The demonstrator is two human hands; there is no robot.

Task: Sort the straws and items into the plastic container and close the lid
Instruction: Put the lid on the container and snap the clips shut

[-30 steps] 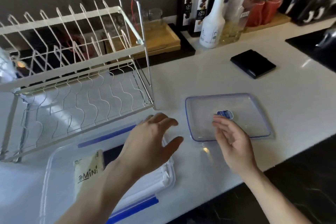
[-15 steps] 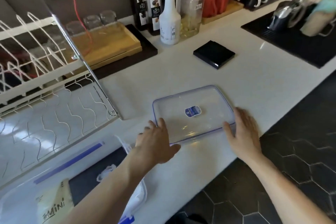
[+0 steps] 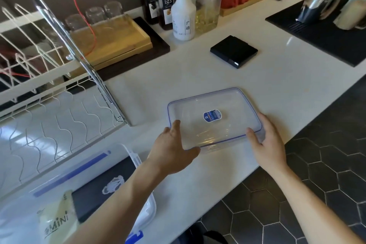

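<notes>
On bench, mid-scene: clear lid (image 3: 213,119) lies flat. My left hand (image 3: 172,150) grips its near-left corner, my right hand (image 3: 265,140) its near-right corner. Plastic container (image 3: 136,164), near left, holds items, open. Step: closing. Next: lift lid, carry left, align, press down.

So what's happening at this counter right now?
A person is taking hold of a clear plastic lid lying on the white counter, left hand at its near left corner, right hand at its near right corner. The open container sits to the left, already holding a MINI packet and other items. The lid is not on it yet.
</notes>
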